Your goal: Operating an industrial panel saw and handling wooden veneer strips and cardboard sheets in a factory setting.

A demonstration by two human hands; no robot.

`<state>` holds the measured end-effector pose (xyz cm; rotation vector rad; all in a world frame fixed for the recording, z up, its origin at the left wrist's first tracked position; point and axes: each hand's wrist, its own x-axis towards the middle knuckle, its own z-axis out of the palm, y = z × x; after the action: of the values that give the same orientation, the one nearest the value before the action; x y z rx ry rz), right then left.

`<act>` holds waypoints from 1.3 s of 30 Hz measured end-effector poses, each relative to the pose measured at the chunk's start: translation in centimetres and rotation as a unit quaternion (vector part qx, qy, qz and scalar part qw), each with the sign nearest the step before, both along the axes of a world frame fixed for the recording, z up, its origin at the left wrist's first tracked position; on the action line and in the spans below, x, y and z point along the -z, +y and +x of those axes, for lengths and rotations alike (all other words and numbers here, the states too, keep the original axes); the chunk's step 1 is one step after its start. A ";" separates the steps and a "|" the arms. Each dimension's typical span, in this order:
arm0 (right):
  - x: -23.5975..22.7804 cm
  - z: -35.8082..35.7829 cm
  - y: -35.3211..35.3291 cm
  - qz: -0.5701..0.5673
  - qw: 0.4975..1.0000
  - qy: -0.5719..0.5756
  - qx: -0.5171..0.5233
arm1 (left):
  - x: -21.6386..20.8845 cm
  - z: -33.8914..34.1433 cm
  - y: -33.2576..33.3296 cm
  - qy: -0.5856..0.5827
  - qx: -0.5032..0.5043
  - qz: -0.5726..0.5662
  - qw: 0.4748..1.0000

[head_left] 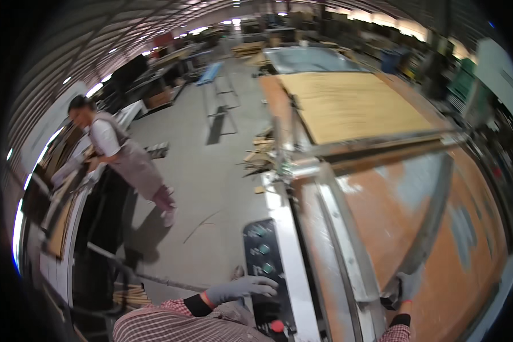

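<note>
My left hand [239,289], in a grey glove, is stretched out flat with its fingertips over the edge of a black control panel [257,305]. Green buttons sit above the fingers on that panel, and a red knob [277,326] is below them. My right hand [408,285], also gloved in grey, is closed at the near end of a long grey bar [430,228]. A small dark piece [389,301] shows beside its fingers. The bar lies slantwise across a worn orange machine bed [376,216].
Beyond the bed lies a large yellowish sheet [353,105]. Wood scraps [260,151] are heaped on the floor at the machine's left. A person [119,148] in an apron bends over a bench at the left. A blue-topped stand [210,74] is farther back.
</note>
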<state>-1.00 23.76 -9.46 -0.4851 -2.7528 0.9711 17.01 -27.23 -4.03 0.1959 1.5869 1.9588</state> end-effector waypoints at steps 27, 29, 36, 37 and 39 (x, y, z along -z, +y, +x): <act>-3.1 -37.1 -31.7 0.056 0.942 -0.150 0.294 | 2.7 -54.3 -41.6 -0.107 -0.043 -0.105 0.988; -1.8 -36.2 -30.9 0.064 0.936 -0.150 0.311 | 3.1 -61.9 -41.5 -0.081 -0.006 -0.174 0.981; -4.6 -34.9 -33.7 -0.012 0.947 -0.257 0.190 | 16.8 -93.1 -50.3 -0.127 -0.223 -0.099 0.961; -3.8 -31.7 -30.5 -0.094 0.961 -0.213 0.151 | 18.2 -96.6 -48.6 -0.173 -0.228 -0.070 0.956; -15.8 -37.9 -32.3 0.061 0.832 -0.551 -0.024 | 20.3 -100.0 -51.0 -0.171 -0.244 -0.068 0.952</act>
<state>-38.86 -8.55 6.34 -1.2888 -3.7809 0.5701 -83.02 -78.28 -24.32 -0.6163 1.6264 2.0764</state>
